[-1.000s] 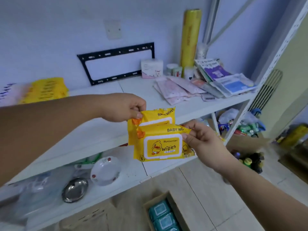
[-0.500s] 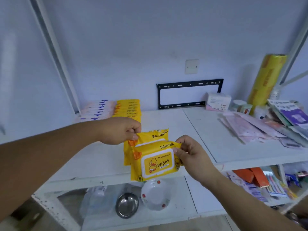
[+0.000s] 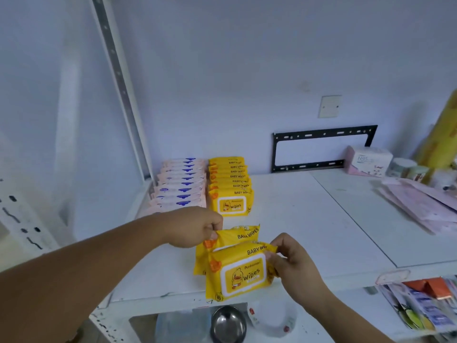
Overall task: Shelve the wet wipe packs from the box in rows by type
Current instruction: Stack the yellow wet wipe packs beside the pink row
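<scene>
- I'm seeing two yellow baby-wipe packs held upright over the front edge of the top shelf point(image 3: 309, 219), one overlapping the other.
- Front pack point(image 3: 241, 273): duck label is facing me, and its bottom edge is hanging just past the shelf lip.
- Rear pack point(image 3: 237, 235): sitting behind and slightly higher, mostly covered by the front one.
- Left hand point(image 3: 195, 227) is pinching the rear pack's top-left corner, fingers curled.
- Right hand point(image 3: 294, 263) is gripping the front pack's top-right corner, thumb and fingers closed on the seal.
- Yellow row point(image 3: 230, 191): same type of pack standing in a file that runs back toward the wall, just behind the held packs.
- Pink row point(image 3: 181, 186): pale packs with blue marks lining up right beside the yellow row, on its left.
- Black bracket point(image 3: 324, 147) is leaning against the wall at the back of the shelf, with a tissue box point(image 3: 369, 160) next to it.
- Pink sachets point(image 3: 420, 206) are lying in a flat pile at the right end.
- Lower shelf: a steel bowl point(image 3: 228, 324) and a white dish point(image 3: 277, 318) are sitting side by side.
</scene>
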The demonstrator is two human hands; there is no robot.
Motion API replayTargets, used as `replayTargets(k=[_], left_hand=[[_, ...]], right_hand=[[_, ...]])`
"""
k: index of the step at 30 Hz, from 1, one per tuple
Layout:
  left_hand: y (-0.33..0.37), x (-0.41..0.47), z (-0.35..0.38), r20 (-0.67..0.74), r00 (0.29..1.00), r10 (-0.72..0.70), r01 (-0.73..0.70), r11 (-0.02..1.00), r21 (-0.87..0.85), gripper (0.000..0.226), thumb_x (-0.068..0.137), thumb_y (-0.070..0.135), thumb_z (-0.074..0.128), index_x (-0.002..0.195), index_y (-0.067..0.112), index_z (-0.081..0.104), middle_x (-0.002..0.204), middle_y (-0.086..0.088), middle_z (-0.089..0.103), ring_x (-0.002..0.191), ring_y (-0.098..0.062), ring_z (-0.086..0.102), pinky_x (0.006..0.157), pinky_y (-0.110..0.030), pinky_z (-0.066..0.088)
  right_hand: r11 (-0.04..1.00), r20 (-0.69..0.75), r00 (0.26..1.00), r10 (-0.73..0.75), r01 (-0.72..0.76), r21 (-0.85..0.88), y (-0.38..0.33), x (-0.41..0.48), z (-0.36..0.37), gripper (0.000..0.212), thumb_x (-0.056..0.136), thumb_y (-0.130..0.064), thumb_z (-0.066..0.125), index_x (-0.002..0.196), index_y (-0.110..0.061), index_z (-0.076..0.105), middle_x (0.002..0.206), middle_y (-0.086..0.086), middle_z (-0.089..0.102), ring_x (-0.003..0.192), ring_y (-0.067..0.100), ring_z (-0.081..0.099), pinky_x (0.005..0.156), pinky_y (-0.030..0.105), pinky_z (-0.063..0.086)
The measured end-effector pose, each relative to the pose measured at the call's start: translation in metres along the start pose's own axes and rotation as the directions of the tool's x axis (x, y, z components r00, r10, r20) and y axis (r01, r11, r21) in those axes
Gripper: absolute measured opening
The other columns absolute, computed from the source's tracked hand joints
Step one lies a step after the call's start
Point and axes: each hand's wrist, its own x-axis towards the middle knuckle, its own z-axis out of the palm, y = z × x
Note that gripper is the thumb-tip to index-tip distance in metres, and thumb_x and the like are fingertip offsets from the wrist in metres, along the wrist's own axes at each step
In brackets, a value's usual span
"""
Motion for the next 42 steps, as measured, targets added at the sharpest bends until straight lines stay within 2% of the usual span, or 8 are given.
replayTargets(k=[8,13,17,22,28,31,34,42], left_hand=[[-0.017,0.065,-0.010,0.041,0.999,0.004,-0.003,1.000,-0.013,0.012,0.099,0.027,0.058,0.089,0.033,0.054,0.083,0.009,0.058,0.079,-0.009,0.054,0.069,-0.028,0.043],[-0.034,0.119,-0.026,0.068,0.998,-0.007,0.006,1.000,0.020,0.011,0.099,0.024,0.058,0.091,0.029,0.055,0.078,0.013,0.053,0.077,-0.008,0.050,0.064,-0.024,0.038],[-0.057,0.153,-0.034,0.010,0.999,-0.051,0.048,0.984,0.169,0.004,0.097,0.030,0.060,0.099,0.028,0.063,0.091,0.010,0.056,0.091,-0.013,0.053,0.074,-0.029,0.043],[-0.071,0.167,-0.035,-0.172,0.980,-0.102,0.140,0.964,0.224,0.036,0.092,0.050,0.058,0.123,0.032,0.060,0.123,0.003,0.057,0.111,-0.016,0.052,0.095,-0.040,0.049],[-0.058,0.152,-0.002,-0.034,0.999,-0.041,0.052,0.894,0.445,0.118,0.063,0.080,0.067,0.154,0.022,0.019,0.158,0.000,0.025,0.143,-0.023,0.028,0.115,-0.046,0.034],[-0.066,0.148,0.013,-0.088,0.996,-0.004,0.047,0.872,0.487,0.121,0.069,0.072,0.071,0.157,0.016,0.009,0.163,-0.004,0.014,0.148,-0.025,0.020,0.121,-0.043,0.025],[-0.071,0.149,0.011,-0.087,0.996,-0.018,0.059,0.865,0.499,0.124,0.071,0.071,0.070,0.158,0.016,0.001,0.166,-0.006,0.006,0.152,-0.026,0.013,0.121,-0.041,0.019],[-0.074,0.161,0.007,-0.115,0.993,0.021,0.049,0.818,0.573,0.120,0.070,0.070,0.072,0.157,0.015,0.010,0.164,-0.004,0.019,0.148,-0.025,0.026,0.117,-0.044,0.030]], right_hand=[[0.999,-0.128,0.991,0.038,-0.035,0.026,0.015,0.053,0.005,0.014,0.097,-0.007,0.061,0.083,-0.008,0.058,0.078,-0.011,0.068,0.054,0.002,0.057,0.055,0.016,0.045],[0.996,-0.167,0.984,0.069,-0.057,0.074,0.031,0.101,0.009,0.015,0.098,-0.007,0.060,0.084,-0.009,0.056,0.072,-0.009,0.068,0.059,0.010,0.059,0.060,0.030,0.046],[0.996,-0.211,0.974,0.084,-0.073,0.061,0.044,0.143,0.022,0.023,0.097,-0.009,0.062,0.080,-0.022,0.055,0.095,0.002,0.064,0.075,0.015,0.064,0.060,0.015,0.045],[0.997,-0.206,0.976,0.069,-0.075,-0.023,0.052,0.179,0.038,0.019,0.096,-0.011,0.060,0.083,-0.024,0.055,0.110,0.001,0.049,0.101,0.012,0.059,0.079,0.022,0.043],[0.995,-0.216,0.973,0.087,-0.097,-0.037,0.069,0.177,0.041,0.019,0.095,-0.014,0.060,0.084,-0.029,0.056,0.098,0.002,0.061,0.088,0.017,0.062,0.068,0.024,0.045],[0.996,-0.133,0.987,0.092,-0.094,-0.006,0.072,0.169,0.037,0.021,0.092,-0.017,0.067,0.099,-0.032,0.053,0.106,-0.004,0.065,0.096,0.012,0.066,0.079,0.029,0.055],[0.979,-0.027,0.990,0.139,-0.142,-0.145,0.070,0.166,0.038,0.055,0.080,-0.032,0.082,0.120,-0.037,0.044,0.118,-0.014,0.053,0.107,0.006,0.057,0.091,0.030,0.052],[0.854,-0.119,0.985,0.123,-0.166,-0.493,0.069,0.189,0.049,0.093,0.068,-0.061,0.082,0.144,-0.026,0.039,0.136,-0.004,0.053,0.130,0.022,0.048,0.107,0.044,0.038]])
